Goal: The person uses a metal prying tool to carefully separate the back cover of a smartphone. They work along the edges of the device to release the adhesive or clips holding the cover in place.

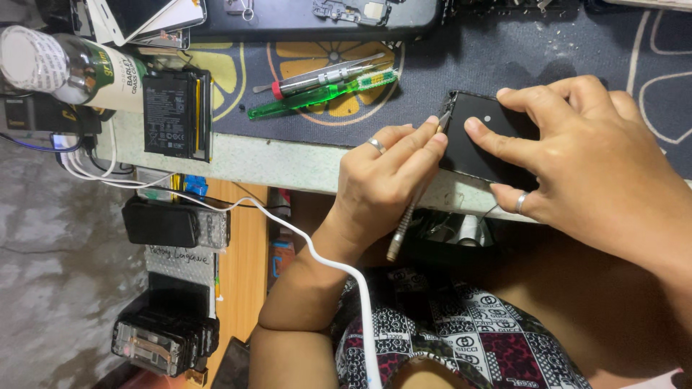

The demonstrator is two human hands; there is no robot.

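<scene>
The head view, from its left: a bottle (68,68) lies on its side beside a black phone battery (175,114). A green-handled screwdriver (317,94) rests on the patterned mat (504,50). The left hand (382,176), ringed, pinches a thin metal tool (412,209) between thumb and fingers, its tip at the corner of a black phone (483,137) lying at the table's near edge. The right hand (584,155) presses on the phone with fingers spread.

left hand (382,173) gripping tool (411,209), right hand (577,155) pressing phone (479,140)
</scene>
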